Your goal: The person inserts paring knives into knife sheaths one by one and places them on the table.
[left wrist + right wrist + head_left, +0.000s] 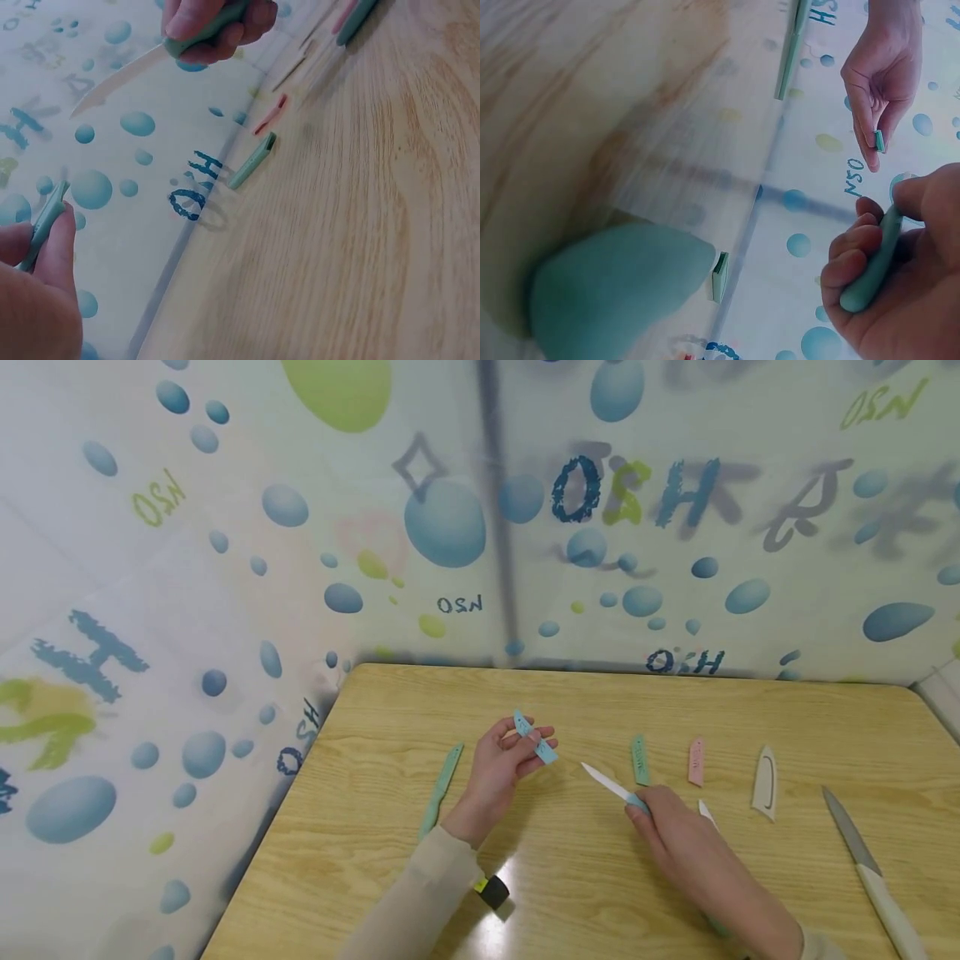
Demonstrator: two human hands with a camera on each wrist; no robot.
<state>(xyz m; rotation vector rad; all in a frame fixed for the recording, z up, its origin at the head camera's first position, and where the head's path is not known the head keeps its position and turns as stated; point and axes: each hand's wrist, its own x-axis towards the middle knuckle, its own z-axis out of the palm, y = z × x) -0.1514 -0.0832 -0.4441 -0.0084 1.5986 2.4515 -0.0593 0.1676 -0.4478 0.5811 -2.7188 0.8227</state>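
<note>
My left hand [497, 762] holds a light-blue blade sheath [547, 752] between thumb and fingers, above the table. In my right hand [681, 833] is a paring knife [603, 782] with a white blade and blue handle. Its bare blade points toward the sheath, with a gap between them. The right wrist view shows the fingers curled round the knife's handle [871, 279]. Below the right hand lies another white-bladed knife [707, 812], mostly hidden by that arm. A green knife [442, 789] lies left of my left hand.
On the wooden table [585, 710], a green sheath [640, 760], a pink sheath [697, 762] and a white sheath [765, 783] lie in a row. At the right is a large knife [862, 860] with a pale handle. A black-and-yellow object [492, 891] sits beside my left forearm.
</note>
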